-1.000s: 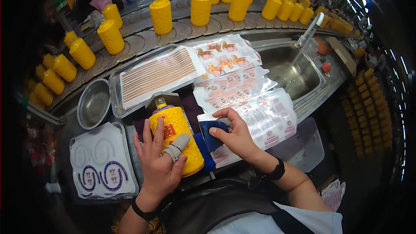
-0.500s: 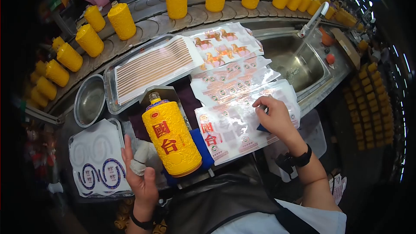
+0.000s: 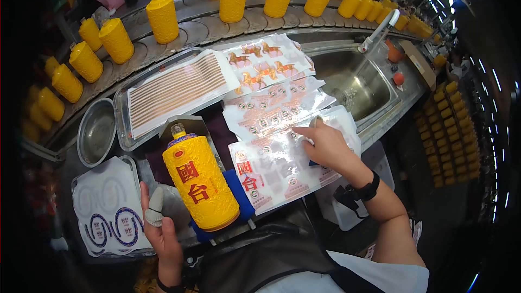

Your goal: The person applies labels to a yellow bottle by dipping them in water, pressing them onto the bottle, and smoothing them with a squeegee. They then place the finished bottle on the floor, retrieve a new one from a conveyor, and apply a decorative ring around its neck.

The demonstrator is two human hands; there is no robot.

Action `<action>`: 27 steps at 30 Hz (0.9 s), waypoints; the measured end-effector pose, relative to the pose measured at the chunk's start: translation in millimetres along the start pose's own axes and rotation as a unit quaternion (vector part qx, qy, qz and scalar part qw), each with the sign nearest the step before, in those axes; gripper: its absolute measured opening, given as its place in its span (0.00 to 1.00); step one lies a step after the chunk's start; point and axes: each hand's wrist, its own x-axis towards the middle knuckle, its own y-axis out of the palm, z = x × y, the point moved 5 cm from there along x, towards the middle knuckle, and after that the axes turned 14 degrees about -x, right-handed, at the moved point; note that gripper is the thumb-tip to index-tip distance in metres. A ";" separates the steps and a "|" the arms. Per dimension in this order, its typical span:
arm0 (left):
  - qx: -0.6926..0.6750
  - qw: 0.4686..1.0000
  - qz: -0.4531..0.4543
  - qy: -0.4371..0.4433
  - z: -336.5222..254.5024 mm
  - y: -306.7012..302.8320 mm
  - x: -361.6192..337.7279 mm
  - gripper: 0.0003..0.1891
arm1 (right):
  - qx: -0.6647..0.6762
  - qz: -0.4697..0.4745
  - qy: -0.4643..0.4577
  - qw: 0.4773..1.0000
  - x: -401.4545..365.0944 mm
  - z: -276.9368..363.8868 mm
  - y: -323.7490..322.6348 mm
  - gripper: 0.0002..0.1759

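Observation:
A yellow embossed bottle (image 3: 214,192) with red characters lies tilted back on a blue padded rest (image 3: 239,191), its neck pointing away from me. My left hand (image 3: 163,239) is open beside the bottle's left side, with a whitish cover (image 3: 154,210) on one finger. Over the printed decal sheet (image 3: 271,176) is my right hand (image 3: 332,149), index finger stretched to the left and the other fingers curled. Under those curled fingers shows a dark blue piece (image 3: 313,163), mostly hidden. Further decal sheets (image 3: 279,109) overlap behind.
Behind are a tray (image 3: 124,130) with striped sheets, horse decals (image 3: 263,65) and a sink (image 3: 380,84) with running water. Left stand a metal bowl (image 3: 97,130) and a tray of ring-shaped decals (image 3: 106,195). Several yellow bottles (image 3: 163,19) line the curved conveyor (image 3: 190,35).
The view has shifted, so the scene sits further left. My right index finger has straightened over the sheet. Bottles on the conveyor have moved to the right along it.

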 end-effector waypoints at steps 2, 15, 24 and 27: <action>-0.007 1.000 -0.006 -0.006 3.5 -2.3 -1.5 0.29 | -0.040 0.032 -0.014 0.999 0.5 1.3 11.8 0.20; 0.023 0.999 0.036 -0.005 16.9 -7.2 3.0 0.23 | -0.045 0.116 -0.001 0.992 -12.2 -6.2 11.8 0.15; 0.057 0.998 0.030 0.011 10.0 -6.4 11.3 0.20 | -0.010 -0.011 0.054 0.998 41.8 -47.1 4.9 0.20; 0.074 0.997 0.028 0.025 4.6 -6.2 12.8 0.20 | -0.040 0.007 0.069 0.997 62.6 -61.2 12.3 0.26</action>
